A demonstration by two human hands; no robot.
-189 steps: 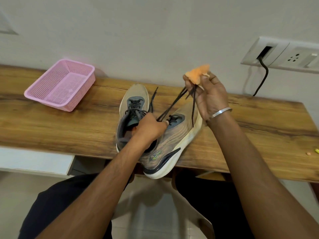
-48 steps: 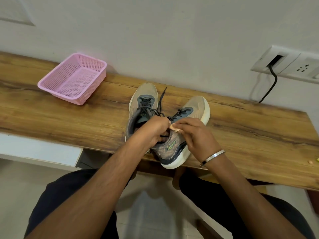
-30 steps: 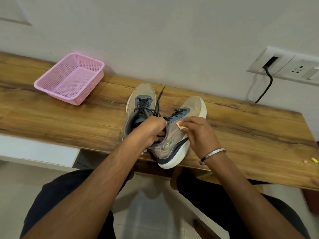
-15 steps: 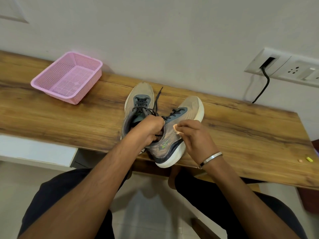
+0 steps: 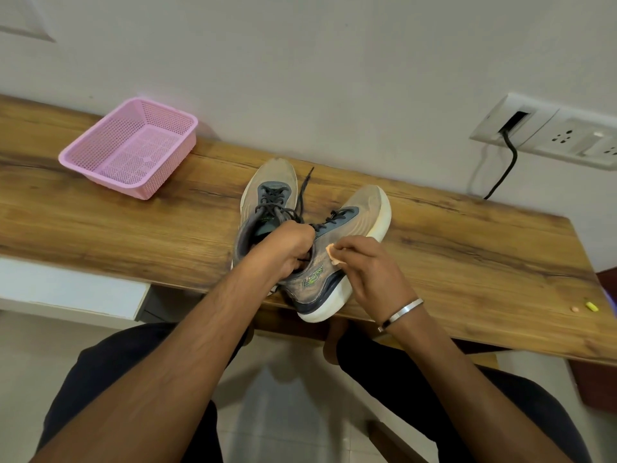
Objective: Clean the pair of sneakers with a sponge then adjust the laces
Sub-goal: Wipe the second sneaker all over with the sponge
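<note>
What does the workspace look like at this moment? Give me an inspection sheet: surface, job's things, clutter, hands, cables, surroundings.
Surface: wooden desk against the wall.
Job's things: right sneaker tilted on its side at the front edge; left sneaker upright beside it, a lace end trailing; orange sponge pressed on the tilted sneaker's side.
Clutter: pink basket, nothing seen inside; two small bits near the desk's right end.
Hands: left hand grips the tilted sneaker's collar; right hand holds the sponge.
Cables: black cable plugged into the wall socket.
Surroundings: plain wall, tiled floor.
</note>
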